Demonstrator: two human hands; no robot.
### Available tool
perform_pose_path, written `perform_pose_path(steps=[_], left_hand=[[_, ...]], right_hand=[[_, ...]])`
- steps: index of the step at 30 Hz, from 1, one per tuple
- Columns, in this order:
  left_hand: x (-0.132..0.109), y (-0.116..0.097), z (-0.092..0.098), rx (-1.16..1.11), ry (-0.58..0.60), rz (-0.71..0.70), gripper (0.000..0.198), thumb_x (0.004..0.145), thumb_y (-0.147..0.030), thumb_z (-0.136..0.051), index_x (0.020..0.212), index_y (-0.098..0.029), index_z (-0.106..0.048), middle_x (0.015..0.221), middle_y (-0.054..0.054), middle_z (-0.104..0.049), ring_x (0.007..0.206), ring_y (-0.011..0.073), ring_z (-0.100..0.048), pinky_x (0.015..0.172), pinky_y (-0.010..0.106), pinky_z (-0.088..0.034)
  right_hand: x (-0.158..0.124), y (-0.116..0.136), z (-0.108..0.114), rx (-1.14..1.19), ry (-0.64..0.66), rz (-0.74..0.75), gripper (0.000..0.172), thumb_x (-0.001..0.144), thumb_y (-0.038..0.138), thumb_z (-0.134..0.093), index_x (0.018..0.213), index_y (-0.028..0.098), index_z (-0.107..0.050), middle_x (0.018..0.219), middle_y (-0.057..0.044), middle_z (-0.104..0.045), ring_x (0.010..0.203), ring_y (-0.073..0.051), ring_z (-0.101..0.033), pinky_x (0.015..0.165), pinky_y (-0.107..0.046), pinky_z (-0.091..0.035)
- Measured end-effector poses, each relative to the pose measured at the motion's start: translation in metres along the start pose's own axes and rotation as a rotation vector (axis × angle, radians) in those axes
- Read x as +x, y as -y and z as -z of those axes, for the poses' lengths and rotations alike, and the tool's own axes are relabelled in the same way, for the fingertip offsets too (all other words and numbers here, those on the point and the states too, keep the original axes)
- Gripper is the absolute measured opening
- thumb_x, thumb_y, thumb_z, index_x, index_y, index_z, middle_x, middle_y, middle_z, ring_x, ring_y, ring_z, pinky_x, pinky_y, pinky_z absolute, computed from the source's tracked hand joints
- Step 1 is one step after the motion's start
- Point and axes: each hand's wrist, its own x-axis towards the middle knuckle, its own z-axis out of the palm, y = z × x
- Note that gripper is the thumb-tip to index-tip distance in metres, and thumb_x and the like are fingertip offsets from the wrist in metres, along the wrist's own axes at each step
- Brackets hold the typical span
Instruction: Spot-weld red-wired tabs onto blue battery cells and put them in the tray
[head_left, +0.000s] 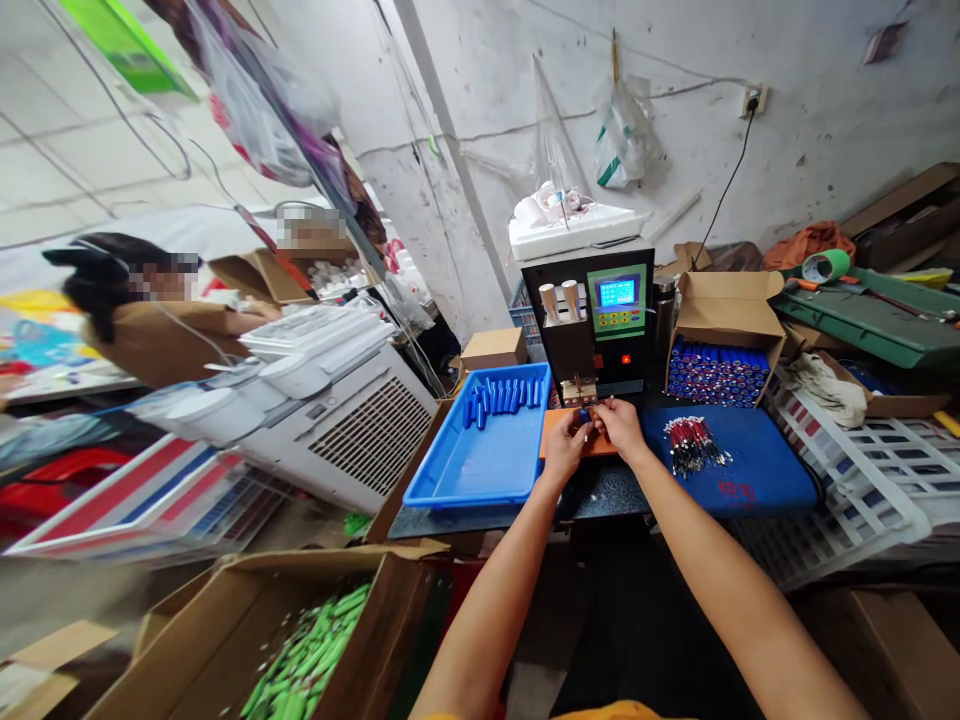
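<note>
My left hand (565, 444) is closed around a small blue cylinder (585, 413), which looks like a wrapped battery cell, in front of the electrodes (579, 390) of a black spot welder (559, 345). Close beside it, my right hand (619, 424) is pinched at the cell's end; whatever lies between its fingertips is too small to make out. Both hands are above an orange pad (551, 436). To the left, a blue tray (474, 478) contains several blue cells (510, 396). On the right, red and black wire leads (691, 443) are heaped on a blue mat (772, 462).
An open carton (731, 290) of blue cells stands behind the mat. White foam (574, 228) lies on the welder. Left are an air cooler (360, 430) and another person (161, 330). A box (397, 620) of green cells is at lower left, a white crate (847, 490) at right.
</note>
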Motion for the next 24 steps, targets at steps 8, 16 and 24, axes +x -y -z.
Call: perform_pose_path(steps=[8,16,24], left_hand=[[0.001,0.009,-0.002,0.020,-0.015,-0.024,0.026,0.085,-0.032,-0.061,0.103,-0.015,-0.068,0.085,0.004,-0.070,0.067,0.0135,-0.059,0.063,0.023,-0.045],[0.002,0.013,-0.002,0.022,-0.017,-0.029,0.023,0.084,-0.030,-0.061,0.101,-0.016,-0.067,0.086,0.004,-0.070,0.069,0.0138,-0.060,0.066,0.023,-0.046],[0.001,0.009,-0.002,0.019,-0.018,-0.006,0.021,0.083,-0.029,-0.061,0.099,-0.016,-0.067,0.083,0.004,-0.069,0.069,0.0141,-0.060,0.067,0.024,-0.046]], right_hand=[[0.009,-0.008,-0.002,-0.089,0.068,0.064,0.024,0.068,0.043,-0.063,0.069,0.019,-0.062,0.058,-0.003,-0.064,0.051,-0.017,-0.059,0.048,-0.026,-0.043],[0.012,-0.014,-0.001,-0.167,0.045,0.136,0.027,0.072,0.045,-0.062,0.072,0.018,-0.065,0.062,-0.003,-0.066,0.060,-0.018,-0.062,0.053,-0.025,-0.045],[0.013,-0.018,0.000,-0.180,0.044,0.157,0.026,0.073,0.044,-0.063,0.075,0.018,-0.066,0.065,-0.004,-0.068,0.062,-0.019,-0.063,0.054,-0.026,-0.046]])
